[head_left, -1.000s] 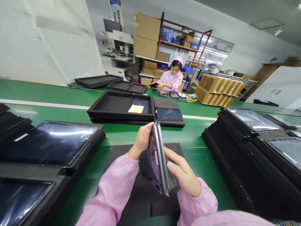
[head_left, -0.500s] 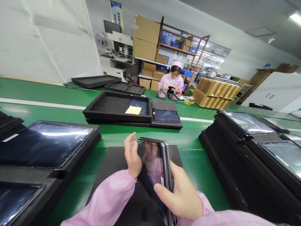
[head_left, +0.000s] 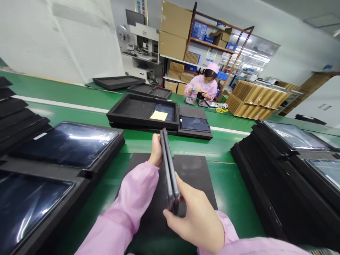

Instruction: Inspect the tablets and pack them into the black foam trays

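Two dark tablets (head_left: 170,170) are held face to face or stacked, standing on edge so that mostly their narrow sides show. My right hand (head_left: 198,216) grips their near end, thumb on the left and fingers around the right side. At the far end, my left hand (head_left: 156,150) is against the left face of the pair; its fingers are mostly hidden behind the tablets. Below lies a black foam tray or pad (head_left: 192,177) on the green table.
Black foam trays with film-covered tablets stand to the left (head_left: 71,141) and right (head_left: 297,134). Ahead is a deep black tray (head_left: 130,109) with a yellow paper (head_left: 158,115), beside a smaller tablet (head_left: 195,123). Across the table, a co-worker (head_left: 204,86) in pink handles a device.
The tablets have turned from showing a screen to nearly edge-on. My left hand has gone from open beside them to contact with their far end. The view has shifted slightly.
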The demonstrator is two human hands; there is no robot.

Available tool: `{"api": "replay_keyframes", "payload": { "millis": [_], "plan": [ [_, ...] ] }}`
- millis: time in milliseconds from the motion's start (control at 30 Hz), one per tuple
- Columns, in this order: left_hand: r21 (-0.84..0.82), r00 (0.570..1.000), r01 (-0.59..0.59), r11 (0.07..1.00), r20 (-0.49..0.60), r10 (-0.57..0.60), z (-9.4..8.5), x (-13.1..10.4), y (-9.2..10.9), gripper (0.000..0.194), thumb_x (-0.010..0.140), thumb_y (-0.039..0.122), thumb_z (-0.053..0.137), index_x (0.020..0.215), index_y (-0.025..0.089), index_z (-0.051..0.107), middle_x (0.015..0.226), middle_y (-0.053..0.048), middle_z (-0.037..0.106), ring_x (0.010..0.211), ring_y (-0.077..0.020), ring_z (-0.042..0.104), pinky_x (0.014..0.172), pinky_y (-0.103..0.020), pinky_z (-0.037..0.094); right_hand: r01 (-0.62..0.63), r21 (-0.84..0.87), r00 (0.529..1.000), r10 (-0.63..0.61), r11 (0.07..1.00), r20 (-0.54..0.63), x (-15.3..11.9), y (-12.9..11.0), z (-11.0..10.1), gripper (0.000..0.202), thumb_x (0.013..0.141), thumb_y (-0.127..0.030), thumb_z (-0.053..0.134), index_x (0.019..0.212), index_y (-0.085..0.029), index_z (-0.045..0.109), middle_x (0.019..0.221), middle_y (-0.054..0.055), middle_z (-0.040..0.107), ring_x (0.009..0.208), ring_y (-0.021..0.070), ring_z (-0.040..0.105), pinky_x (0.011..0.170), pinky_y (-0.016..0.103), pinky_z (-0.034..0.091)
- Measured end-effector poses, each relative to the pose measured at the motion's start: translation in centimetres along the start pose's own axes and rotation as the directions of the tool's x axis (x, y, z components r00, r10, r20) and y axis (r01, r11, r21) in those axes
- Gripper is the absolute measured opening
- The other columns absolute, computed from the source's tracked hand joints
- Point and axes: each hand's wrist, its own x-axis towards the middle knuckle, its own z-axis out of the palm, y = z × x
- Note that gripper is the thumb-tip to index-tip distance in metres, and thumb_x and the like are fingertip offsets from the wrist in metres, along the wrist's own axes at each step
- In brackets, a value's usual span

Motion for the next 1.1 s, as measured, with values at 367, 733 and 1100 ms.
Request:
{"api": "replay_keyframes", "payload": {
  "millis": [367, 733, 1100],
  "plan": [
    [-0.129, 0.992, -0.059, 0.99, -0.117, 0.044, -1.1, 2.1, 0.6, 0.043, 0.093, 0.02, 0.032, 0.058, 0.022, 0.057, 0.054, 0.002, 0.047, 0.052, -0.0138, 0.046, 0.057, -0.025, 0.043, -0.119, -0.315, 0.9, 0.237, 0.941, 0.366, 2.6, 0.3, -0.6, 0.05, 0.076, -0.014, 0.075, 0.124, -0.017, 0.061, 0.1, 0.006, 0.078, 0.089, 0.0297, 0.075, 0.073, 0.033, 0.053],
    [-0.067, 0.974, -0.226, 0.972, 0.019, 0.228, -1.0, 1.3, -0.1, 0.035, 0.093, 0.02, 0.042, 0.066, 0.022, 0.064, 0.068, 0.0, 0.055, 0.069, -0.0158, 0.052, 0.071, -0.025, 0.043, -0.065, -0.281, 0.832, 0.207, 0.958, 0.514, 2.3, 1.3, -3.2, 0.054, 0.073, -0.019, 0.086, 0.122, -0.016, 0.065, 0.113, 0.009, 0.077, 0.102, 0.0317, 0.074, 0.082, 0.036, 0.054],
    [0.024, 0.933, -0.358, 0.933, 0.042, 0.357, -1.2, 1.0, -0.7, 0.03, 0.093, 0.034, 0.047, 0.069, 0.022, 0.06, 0.069, 0.0, 0.054, 0.069, -0.0164, 0.051, 0.067, -0.026, 0.044, 0.004, -0.126, 0.836, 0.066, 0.992, 0.544, 2.3, 2.8, -4.6, 0.065, 0.075, -0.033, 0.087, 0.132, -0.018, 0.062, 0.1, 0.007, 0.078, 0.082, 0.0249, 0.073, 0.074, 0.032, 0.052]
  ]
}}
